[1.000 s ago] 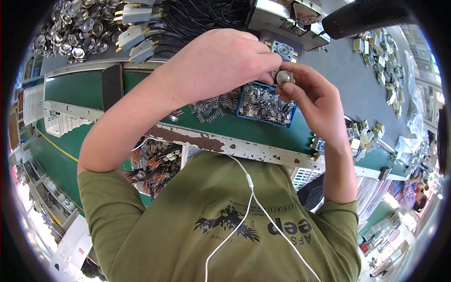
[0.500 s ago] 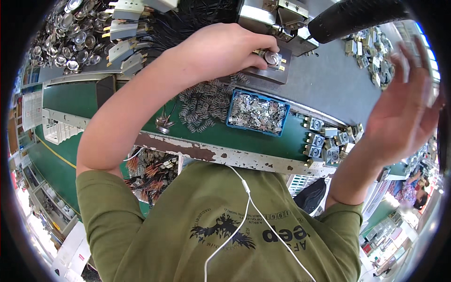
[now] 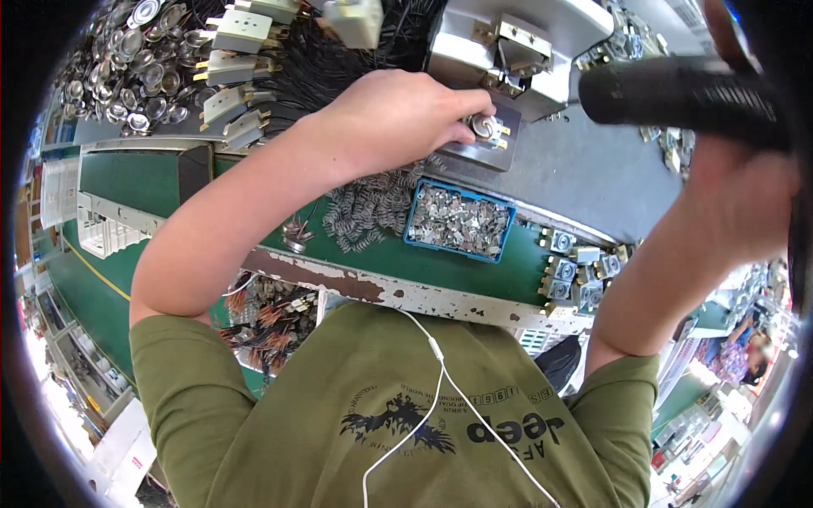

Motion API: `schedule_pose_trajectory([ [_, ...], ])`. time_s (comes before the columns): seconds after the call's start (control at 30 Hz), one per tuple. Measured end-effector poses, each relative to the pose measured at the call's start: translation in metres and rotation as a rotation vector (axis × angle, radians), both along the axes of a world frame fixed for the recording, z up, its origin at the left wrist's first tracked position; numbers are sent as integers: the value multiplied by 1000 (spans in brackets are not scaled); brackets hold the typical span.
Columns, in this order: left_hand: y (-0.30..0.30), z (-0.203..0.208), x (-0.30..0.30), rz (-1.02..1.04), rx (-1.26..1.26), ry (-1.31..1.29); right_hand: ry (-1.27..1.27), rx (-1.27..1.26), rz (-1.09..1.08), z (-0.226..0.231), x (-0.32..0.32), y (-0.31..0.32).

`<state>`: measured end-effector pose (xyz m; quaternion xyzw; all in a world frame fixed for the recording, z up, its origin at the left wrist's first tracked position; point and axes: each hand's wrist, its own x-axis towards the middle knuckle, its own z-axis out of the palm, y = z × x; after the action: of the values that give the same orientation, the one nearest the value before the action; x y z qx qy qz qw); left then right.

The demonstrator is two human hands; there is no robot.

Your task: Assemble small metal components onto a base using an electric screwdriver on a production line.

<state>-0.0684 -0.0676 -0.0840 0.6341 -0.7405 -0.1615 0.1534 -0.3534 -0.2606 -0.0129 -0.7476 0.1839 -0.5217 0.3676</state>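
Left hand (image 3: 406,110): thumb and index finger closed on a round metal cap (image 3: 484,127), 1 on each side. Cap sits on a grey plug body with brass prongs (image 3: 503,132), on a dark metal block (image 3: 487,158) in front of a press-like metal fixture (image 3: 525,51).

Right hand (image 3: 749,207): blurred, at the thick black lever handle (image 3: 669,91). Fingers show above the handle, palm below; handle covers the middle, so can't tell if the grip is closed.

Changed: 0.5 s ago the right hand was open, apart from the handle; 1.0 s ago both hands were at the cap over the tray. Left pinch on the block is the same as 0.5 s ago. Judgement: loading looks done, and work is at the pressing step, cap not yet released.

In the way: left fingertips lie right by the fixture, would need care if the lever moves.

Around: blue tray (image 3: 449,251) of small metal clips (image 3: 461,222) nearer the body; coil springs (image 3: 368,212) left of it; square grey plug units (image 3: 559,271) to its right. Upper left: heap of shiny metal cups (image 3: 135,72), white-and-grey plug housings (image 3: 241,32), black cables (image 3: 318,80).
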Motion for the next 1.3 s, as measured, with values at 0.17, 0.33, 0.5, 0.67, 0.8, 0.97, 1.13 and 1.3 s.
schedule_pose_trajectory([
  [0.17,0,-1,-1,-38,6,14,-47,-43,28,12,76,50],
  [0.33,2,3,0,-32,30,10,-81,-74,72,19,133,84],
  [0.5,1,8,-1,-34,130,-13,-106,-85,78,26,137,91],
  [0.67,0,12,-2,-26,194,-33,-133,-84,77,29,143,95],
  [0.8,-2,15,-2,-25,212,-38,-157,-84,69,31,150,97],
  [0.97,-1,15,-3,-26,206,-56,-191,-78,64,33,153,103],
  [1.13,2,10,-3,-29,163,-42,-216,-69,56,35,153,103],
  [1.3,2,-3,-2,-30,35,-13,-230,-57,31,33,153,108],
])
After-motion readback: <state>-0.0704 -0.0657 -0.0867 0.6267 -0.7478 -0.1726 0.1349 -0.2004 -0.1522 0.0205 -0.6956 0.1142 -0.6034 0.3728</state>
